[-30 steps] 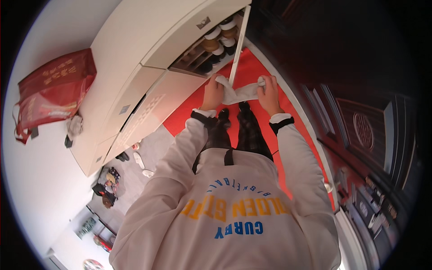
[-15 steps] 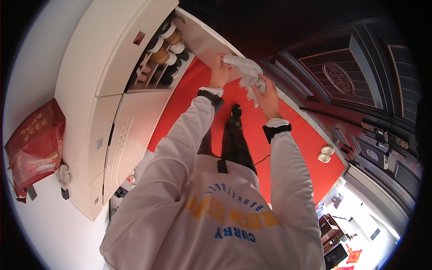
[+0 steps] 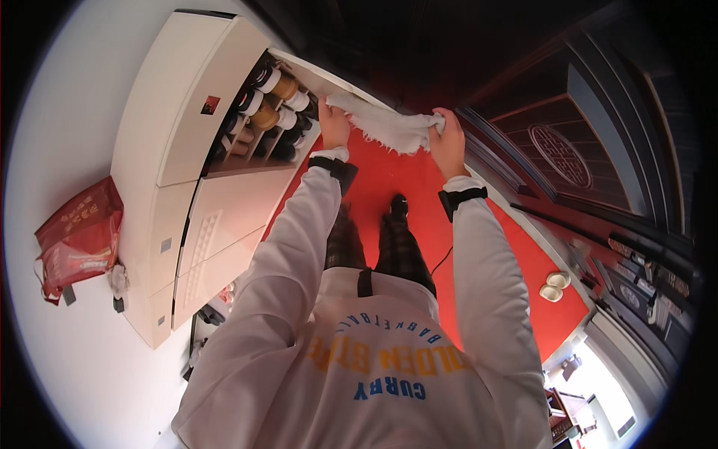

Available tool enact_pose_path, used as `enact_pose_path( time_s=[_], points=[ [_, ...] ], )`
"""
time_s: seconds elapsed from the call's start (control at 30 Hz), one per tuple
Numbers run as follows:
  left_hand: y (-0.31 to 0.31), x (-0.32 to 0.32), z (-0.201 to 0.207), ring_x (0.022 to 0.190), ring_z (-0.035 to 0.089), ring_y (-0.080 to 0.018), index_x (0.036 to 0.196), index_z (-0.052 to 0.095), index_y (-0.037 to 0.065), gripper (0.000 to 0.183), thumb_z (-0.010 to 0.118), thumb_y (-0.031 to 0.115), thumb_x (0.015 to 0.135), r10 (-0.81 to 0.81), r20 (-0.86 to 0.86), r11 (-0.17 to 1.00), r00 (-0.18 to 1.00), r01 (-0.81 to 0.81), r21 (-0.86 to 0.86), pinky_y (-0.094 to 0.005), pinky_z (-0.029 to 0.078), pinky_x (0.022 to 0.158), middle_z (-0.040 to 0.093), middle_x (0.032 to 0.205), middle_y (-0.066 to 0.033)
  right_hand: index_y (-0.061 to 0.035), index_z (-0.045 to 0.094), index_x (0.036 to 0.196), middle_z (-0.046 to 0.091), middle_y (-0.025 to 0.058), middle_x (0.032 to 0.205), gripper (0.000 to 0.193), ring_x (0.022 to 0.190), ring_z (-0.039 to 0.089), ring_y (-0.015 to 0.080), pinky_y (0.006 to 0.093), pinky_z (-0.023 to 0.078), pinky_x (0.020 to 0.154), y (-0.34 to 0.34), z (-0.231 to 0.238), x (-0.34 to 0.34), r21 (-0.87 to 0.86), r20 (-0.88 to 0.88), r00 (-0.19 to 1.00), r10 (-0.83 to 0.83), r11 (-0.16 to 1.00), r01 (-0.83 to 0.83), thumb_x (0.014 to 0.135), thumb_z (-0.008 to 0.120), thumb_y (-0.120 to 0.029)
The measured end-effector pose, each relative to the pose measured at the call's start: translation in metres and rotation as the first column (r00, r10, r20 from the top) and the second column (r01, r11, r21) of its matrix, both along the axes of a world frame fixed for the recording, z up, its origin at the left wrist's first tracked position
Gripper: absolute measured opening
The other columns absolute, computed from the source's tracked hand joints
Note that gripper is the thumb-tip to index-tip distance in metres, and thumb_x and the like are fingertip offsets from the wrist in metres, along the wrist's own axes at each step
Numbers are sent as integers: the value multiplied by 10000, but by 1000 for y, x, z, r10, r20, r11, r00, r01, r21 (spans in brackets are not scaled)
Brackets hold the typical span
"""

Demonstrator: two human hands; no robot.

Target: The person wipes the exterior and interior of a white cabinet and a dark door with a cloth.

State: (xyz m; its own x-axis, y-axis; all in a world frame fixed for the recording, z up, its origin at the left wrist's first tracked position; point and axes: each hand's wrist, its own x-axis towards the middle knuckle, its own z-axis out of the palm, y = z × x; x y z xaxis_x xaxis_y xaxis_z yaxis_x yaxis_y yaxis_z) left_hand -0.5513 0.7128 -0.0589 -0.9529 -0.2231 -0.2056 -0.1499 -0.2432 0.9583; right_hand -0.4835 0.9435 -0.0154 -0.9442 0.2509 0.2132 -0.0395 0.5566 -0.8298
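Observation:
A white cloth [image 3: 389, 129] with a frayed lower edge is stretched between my two hands, over the red floor covering. Its left end is gripped by my left hand [image 3: 333, 123], close to the open shoe compartment. My right hand [image 3: 447, 144] pinches the other end, which looks bunched near the fingers, beside the dark panelled door. The cloth sags slightly in the middle. Both of my wrists wear black bands over white sleeves.
On the left stands a white cabinet [image 3: 176, 135] with shoes [image 3: 265, 116] on its open shelves. A red bag [image 3: 81, 232] hangs on the wall beside it. The dark carved door [image 3: 538, 142] is on the right. Pale slippers [image 3: 554, 286] rest on the red mat [image 3: 486, 262].
My hands have moved apart, drawing the cloth from a bunched, drooping shape into a wider stretch. My left hand went left; the right rose slightly. The view has shifted too.

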Motion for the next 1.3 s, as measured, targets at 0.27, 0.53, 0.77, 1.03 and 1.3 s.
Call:
enact_pose_path(
  time_s=[0.27, 0.53, 0.77, 1.03, 1.3],
  points=[
    [-20, -15, -4, 859, 586, -151, 1125, 475, 65, 158, 396, 132, 1005, 236, 14, 962, 972, -235, 142, -290, 509, 693, 584, 1014, -59, -94, 648, 925, 588, 88, 1000, 230, 1012, 554, 311, 397, 455, 789, -30, 0, -11, 479, -190, 973, 129, 878, -23, 703, 711, -101],
    [-88, -80, -64, 575, 473, -82, 1039, 522, 64, 114, 424, 111, 1003, 176, -204, 946, 963, -223, -236, -239, 382, 497, 526, 716, -2, -89, 631, 870, 547, 82, 1034, 191, 844, 596, 308, 397, 478, 663, -70, -4, -10, 253, 122, 992, 13, 967, -44, 740, 756, -152],
    [-90, -99, -26, 785, 547, -101, 1108, 508, 47, 140, 435, 100, 1001, 144, -252, 981, 957, -171, -88, -244, 470, 691, 578, 922, -45, -43, 603, 908, 575, 143, 930, 125, 766, 592, 343, 412, 473, 600, -86, 7, -34, 321, 27, 986, -163, 936, 145, 828, 690, -86],
    [-91, -115, -13, 1019, 564, -167, 1234, 418, 8, 287, 502, 58, 964, 99, -335, 991, 937, -123, -51, -272, 451, 909, 563, 1148, -117, -25, 607, 989, 497, 178, 1132, 184, 922, 572, 356, 392, 495, 741, -111, 41, -123, 297, -194, 935, -296, 891, 343, 814, 662, -13],
    [-133, -112, -30, 804, 609, -176, 1190, 441, -48, 265, 479, 49, 946, 195, -82, 970, 977, -180, 164, -291, 498, 789, 628, 938, -115, -14, 535, 1199, 636, 208, 1063, 507, 929, 623, 376, 442, 504, 804, -207, 5, -154, 631, 232, 968, 92, 744, -222, 836, 676, -340]
  ],
)
